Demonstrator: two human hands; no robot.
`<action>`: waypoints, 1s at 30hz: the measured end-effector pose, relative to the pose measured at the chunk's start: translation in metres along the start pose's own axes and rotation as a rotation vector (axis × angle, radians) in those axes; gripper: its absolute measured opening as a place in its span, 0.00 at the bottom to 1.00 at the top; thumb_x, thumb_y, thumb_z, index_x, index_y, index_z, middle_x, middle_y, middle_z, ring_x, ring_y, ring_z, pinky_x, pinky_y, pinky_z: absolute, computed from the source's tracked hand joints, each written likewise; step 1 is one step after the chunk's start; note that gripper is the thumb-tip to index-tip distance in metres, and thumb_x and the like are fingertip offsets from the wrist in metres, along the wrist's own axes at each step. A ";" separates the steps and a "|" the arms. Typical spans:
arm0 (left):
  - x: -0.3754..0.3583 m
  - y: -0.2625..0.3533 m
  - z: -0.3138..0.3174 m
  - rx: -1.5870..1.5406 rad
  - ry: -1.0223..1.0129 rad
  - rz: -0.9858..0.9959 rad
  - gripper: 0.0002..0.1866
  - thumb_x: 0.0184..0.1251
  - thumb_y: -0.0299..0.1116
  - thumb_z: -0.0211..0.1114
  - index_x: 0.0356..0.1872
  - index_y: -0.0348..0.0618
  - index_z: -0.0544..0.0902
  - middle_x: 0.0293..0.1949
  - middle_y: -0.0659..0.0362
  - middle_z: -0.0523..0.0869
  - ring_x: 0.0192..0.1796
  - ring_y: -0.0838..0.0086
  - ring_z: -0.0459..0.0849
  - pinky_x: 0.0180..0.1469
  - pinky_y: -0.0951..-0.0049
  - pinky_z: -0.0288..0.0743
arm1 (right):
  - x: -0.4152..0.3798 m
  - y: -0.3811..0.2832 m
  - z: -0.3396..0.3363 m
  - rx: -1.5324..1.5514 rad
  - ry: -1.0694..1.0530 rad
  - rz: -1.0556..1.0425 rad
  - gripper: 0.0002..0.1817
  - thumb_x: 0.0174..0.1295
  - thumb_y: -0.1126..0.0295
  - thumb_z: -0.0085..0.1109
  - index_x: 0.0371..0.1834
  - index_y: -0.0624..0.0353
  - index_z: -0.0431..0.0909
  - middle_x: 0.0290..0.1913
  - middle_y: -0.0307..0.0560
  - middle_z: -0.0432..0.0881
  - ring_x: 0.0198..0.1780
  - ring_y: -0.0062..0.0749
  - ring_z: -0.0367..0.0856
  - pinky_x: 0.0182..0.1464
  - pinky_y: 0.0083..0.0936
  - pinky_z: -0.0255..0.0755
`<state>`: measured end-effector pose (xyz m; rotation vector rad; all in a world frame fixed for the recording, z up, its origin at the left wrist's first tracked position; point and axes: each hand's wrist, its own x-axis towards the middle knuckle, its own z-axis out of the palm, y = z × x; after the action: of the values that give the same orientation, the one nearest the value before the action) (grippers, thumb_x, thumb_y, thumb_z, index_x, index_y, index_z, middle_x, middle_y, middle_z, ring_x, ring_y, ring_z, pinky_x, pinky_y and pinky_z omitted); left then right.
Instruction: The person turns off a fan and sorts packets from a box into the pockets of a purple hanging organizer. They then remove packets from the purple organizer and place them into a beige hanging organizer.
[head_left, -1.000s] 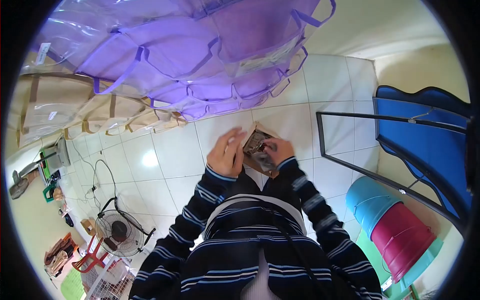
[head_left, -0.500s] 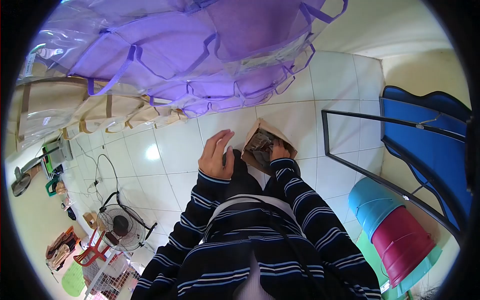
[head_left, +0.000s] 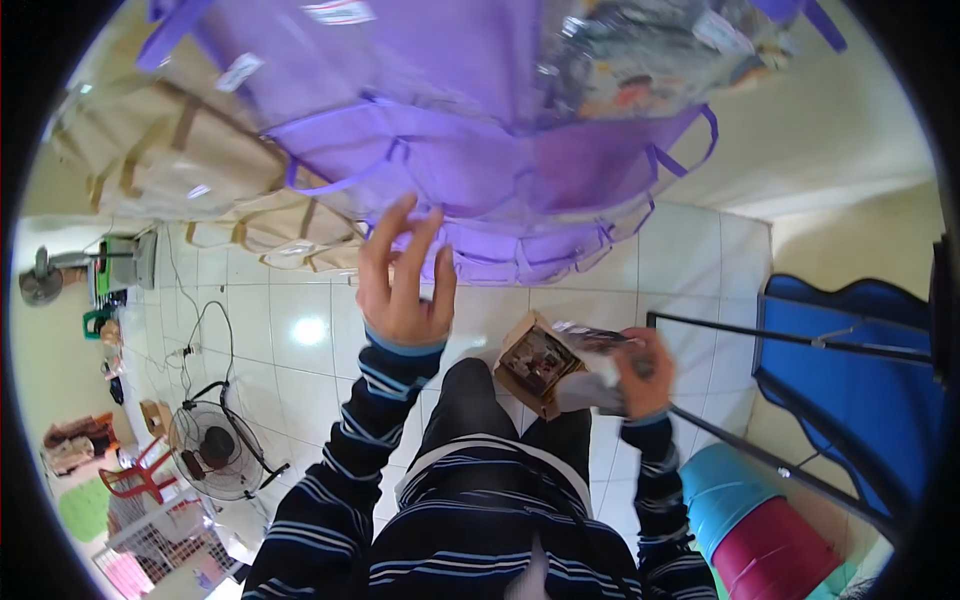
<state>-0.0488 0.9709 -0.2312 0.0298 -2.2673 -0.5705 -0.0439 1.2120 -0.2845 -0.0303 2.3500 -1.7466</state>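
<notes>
My left hand (head_left: pixel 405 285) is raised with its fingers spread, holding nothing, and overlaps the lower edge of the stacked purple bags (head_left: pixel 440 160) in this view. Thin purple handles hang from these clear-fronted bags. My right hand (head_left: pixel 645 375) grips a shiny plastic packet (head_left: pixel 595 337) beside the open cardboard box (head_left: pixel 519 392); a greyish blurred piece also shows under that hand. More packets with printed pieces lie inside the box, which sits by my knees.
Beige bags (head_left: pixel 190 150) hang at the left. A standing fan (head_left: pixel 215 450) and its cable are on the tiled floor. At the right are a black metal frame (head_left: pixel 735 327), a blue panel (head_left: pixel 850 350), and stacked blue and red buckets (head_left: pixel 770 550).
My right hand has come out of the box with the plastic packet and moved right. My left hand has risen toward the purple bags, fingers spreading. The view has tilted up.
</notes>
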 end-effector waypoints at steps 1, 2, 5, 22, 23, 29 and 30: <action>0.010 -0.007 0.001 0.016 0.022 -0.006 0.13 0.46 0.19 0.57 0.37 0.38 0.74 0.45 0.51 0.70 0.39 0.68 0.74 0.31 0.78 0.68 | 0.008 -0.038 -0.015 -0.009 0.013 -0.022 0.07 0.44 0.80 0.52 0.29 0.63 0.71 0.24 0.36 0.73 0.26 0.17 0.71 0.27 0.15 0.65; 0.020 -0.015 0.003 0.004 -0.008 -0.013 0.12 0.46 0.19 0.57 0.35 0.39 0.75 0.43 0.53 0.72 0.36 0.69 0.74 0.31 0.78 0.68 | 0.013 -0.081 -0.023 0.056 0.075 -0.015 0.04 0.45 0.79 0.52 0.27 0.63 0.71 0.20 0.37 0.72 0.18 0.15 0.68 0.19 0.11 0.60; 0.033 -0.030 0.003 -0.003 0.000 0.034 0.10 0.43 0.17 0.58 0.30 0.40 0.76 0.39 0.56 0.75 0.32 0.70 0.75 0.29 0.78 0.68 | 0.031 -0.172 -0.010 0.192 0.174 -0.296 0.04 0.46 0.79 0.55 0.26 0.66 0.72 0.19 0.41 0.73 0.13 0.14 0.65 0.13 0.10 0.56; 0.032 -0.039 -0.003 -0.180 0.061 0.117 0.08 0.38 0.21 0.61 0.24 0.41 0.75 0.35 0.59 0.76 0.30 0.70 0.75 0.29 0.76 0.70 | 0.108 -0.185 0.095 -1.157 -0.317 -0.810 0.07 0.45 0.71 0.52 0.27 0.59 0.68 0.28 0.52 0.72 0.31 0.47 0.71 0.34 0.37 0.65; 0.032 -0.042 0.001 -0.162 0.096 0.158 0.10 0.34 0.20 0.59 0.24 0.42 0.74 0.35 0.59 0.75 0.30 0.72 0.75 0.27 0.79 0.71 | 0.110 -0.179 0.100 -1.142 -0.351 -0.929 0.04 0.47 0.71 0.48 0.23 0.59 0.67 0.26 0.54 0.71 0.29 0.48 0.71 0.32 0.38 0.66; 0.026 -0.042 -0.003 -0.235 0.057 0.044 0.09 0.38 0.20 0.61 0.26 0.41 0.75 0.35 0.58 0.75 0.30 0.69 0.75 0.29 0.76 0.69 | 0.109 -0.175 0.092 -1.008 -0.382 -0.958 0.07 0.45 0.73 0.52 0.29 0.58 0.71 0.27 0.52 0.73 0.28 0.45 0.72 0.31 0.34 0.66; 0.025 -0.043 -0.003 -0.247 0.052 0.043 0.09 0.38 0.20 0.61 0.26 0.41 0.75 0.35 0.58 0.75 0.30 0.69 0.75 0.29 0.76 0.69 | 0.100 -0.180 0.081 -0.863 -0.345 -0.922 0.08 0.44 0.73 0.54 0.30 0.59 0.73 0.27 0.51 0.75 0.26 0.43 0.73 0.30 0.31 0.66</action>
<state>-0.0709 0.9264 -0.2295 -0.1257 -2.1271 -0.8130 -0.1468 1.0679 -0.1516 -1.5806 2.7497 -0.6289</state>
